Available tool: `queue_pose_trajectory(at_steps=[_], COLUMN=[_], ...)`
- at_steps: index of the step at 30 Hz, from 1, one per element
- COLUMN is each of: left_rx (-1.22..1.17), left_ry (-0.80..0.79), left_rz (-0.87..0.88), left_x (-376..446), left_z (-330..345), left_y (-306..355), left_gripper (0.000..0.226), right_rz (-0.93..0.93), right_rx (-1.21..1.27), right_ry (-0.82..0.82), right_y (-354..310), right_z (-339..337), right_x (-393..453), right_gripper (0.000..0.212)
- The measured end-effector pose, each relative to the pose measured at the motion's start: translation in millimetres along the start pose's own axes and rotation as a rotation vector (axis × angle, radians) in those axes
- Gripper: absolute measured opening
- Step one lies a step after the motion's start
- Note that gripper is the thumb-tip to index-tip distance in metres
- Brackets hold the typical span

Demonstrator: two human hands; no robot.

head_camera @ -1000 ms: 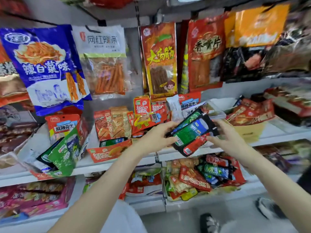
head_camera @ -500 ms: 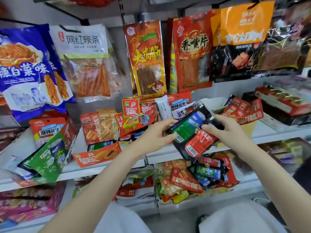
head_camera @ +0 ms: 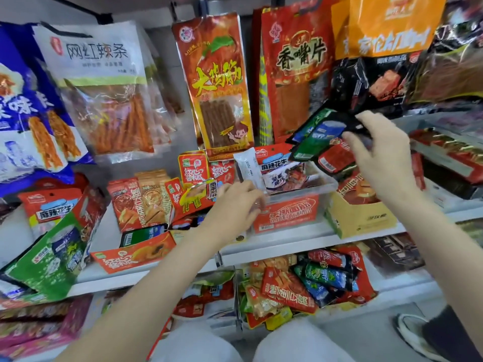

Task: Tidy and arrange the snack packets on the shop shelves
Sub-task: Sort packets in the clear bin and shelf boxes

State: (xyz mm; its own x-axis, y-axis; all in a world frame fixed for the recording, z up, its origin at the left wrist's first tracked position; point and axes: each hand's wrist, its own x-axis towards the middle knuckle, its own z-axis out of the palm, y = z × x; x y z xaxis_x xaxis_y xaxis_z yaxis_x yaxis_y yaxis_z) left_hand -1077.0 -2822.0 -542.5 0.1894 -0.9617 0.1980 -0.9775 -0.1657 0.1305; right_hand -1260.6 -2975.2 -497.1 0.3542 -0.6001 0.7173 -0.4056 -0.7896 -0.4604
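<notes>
The right hand [head_camera: 380, 163] is raised and grips a fanned bundle of small glossy snack packets [head_camera: 322, 142], green, blue and red on black film, its fingers curled over their upper right ends so the loose ends splay down and to the left. Just below that bundle sits a clear plastic tub with a red printed front [head_camera: 287, 215], holding more red and white packets, and just right of the tub, under the right wrist, is an open yellow cardboard box [head_camera: 363, 218]. The left hand [head_camera: 235, 205] is lower, at the tub's left front corner, fingers bent toward it; whether it pinches anything cannot be told. Just left of that hand lies a loose heap of red and orange foil packets [head_camera: 162, 202] on the white shelf [head_camera: 287, 244]. The grip looks one-ended, so a slippery packet could slide out and drop to the crowded lower shelf. Reaching deeper could also topple the leaning heap, or brush the tall hanging red bag [head_camera: 217, 82] beyond both hands.
</notes>
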Motion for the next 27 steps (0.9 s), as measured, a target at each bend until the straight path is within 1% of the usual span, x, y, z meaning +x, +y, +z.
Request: queue_pose_trajectory(at_steps=[3, 6, 10, 12, 13, 14, 15, 16, 17, 18, 19, 20, 21, 23, 24, 25, 26, 27], left_rx=[-0.057, -0.044, -0.003, -0.094, -0.152, -0.172, -0.143, -0.088, -0.024, 0.036, 0.077, 0.098, 0.115, 0.129, 0.102, 0.050, -0.012, -0.063], left_ry=[0.057, 0.060, -0.026, -0.052, -0.029, 0.004, 0.005, -0.043, -0.125, -0.210, -0.267, -0.280, -0.238, -0.046, 0.034, 0.081, 0.088, 0.061], left_rz=[-0.020, 0.013, 0.105, 0.138, 0.139, 0.126, 0.096, 0.050, 0.002, -0.032, -0.052, -0.061, -0.056, 0.002, 0.039, 0.067, 0.085, 0.095], left_x=[1.4, -1.5, -16.4, -13.5, -4.0, 11.6, 30.8, 50.4, 68.6, 84.2, 94.8, 100.8, 102.9, 98.2, 92.1, 84.8, 77.8, 71.0], left_z=[7.6, 10.5, 3.5, -9.4, -17.0, -24.1, -29.7, -33.5, -33.4, -29.5, -23.9, -16.8, -11.4, -6.3, -5.8, -5.4, -4.9, -4.6], left_y=[3.8, 4.7, 3.7, 1.2, -3.1, -8.9, -14.1, -16.5, -16.2, -13.0, -7.3, -2.3, 1.5, 0.5, -2.6, -6.9, -11.3, -14.1], left_gripper=[0.022, 0.025, 0.021, 0.024, 0.032, 0.044, 0.061, 0.078, 0.094, 0.106, 0.111, 0.109, 0.098, 0.062, 0.044, 0.031, 0.024, 0.021], right_rz=[0.007, 0.007, -0.018, -0.031, -0.037, -0.039, -0.036, -0.025, -0.006, 0.019, 0.046, 0.070, 0.090, 0.122, 0.134, 0.137, 0.136, 0.128], right_rx=[0.089, 0.089, 0.049, 0.062, 0.070, 0.073, 0.070, 0.063, 0.056, 0.050, 0.046, 0.048, 0.056, 0.082, 0.096, 0.113, 0.142, 0.182], right_ry=[-0.059, -0.065, 0.048, 0.100, 0.114, 0.122, 0.128, 0.127, 0.122, 0.116, 0.112, 0.112, 0.114, 0.129, 0.140, 0.151, 0.154, 0.140], right_y=[-0.8, 2.7, 4.9, 4.2, 4.6, 6.4, 9.5, 12.5, 15.5, 18.5, 21.9, 25.3, 28.9, 37.3, 40.8, 42.2, 41.6, 39.5], right_z=[16.1, 22.4, 15.3, 13.9, 14.2, 13.9, 13.2, 12.3, 11.8, 11.8, 12.9, 14.6, 16.7, 21.4, 23.7, 26.4, 29.0, 32.0], right_x=[-3.1, -7.1, -3.4, -0.5, 1.7, 5.0, 9.0, 13.1, 17.2, 20.7, 23.1, 24.2, 24.5, 24.2, 23.8, 24.0, 25.3, 26.9], right_gripper=[0.012, 0.013, 0.012, 0.013, 0.014, 0.016, 0.018, 0.019, 0.020, 0.021, 0.021, 0.022, 0.023, 0.023, 0.021, 0.021, 0.020, 0.020])
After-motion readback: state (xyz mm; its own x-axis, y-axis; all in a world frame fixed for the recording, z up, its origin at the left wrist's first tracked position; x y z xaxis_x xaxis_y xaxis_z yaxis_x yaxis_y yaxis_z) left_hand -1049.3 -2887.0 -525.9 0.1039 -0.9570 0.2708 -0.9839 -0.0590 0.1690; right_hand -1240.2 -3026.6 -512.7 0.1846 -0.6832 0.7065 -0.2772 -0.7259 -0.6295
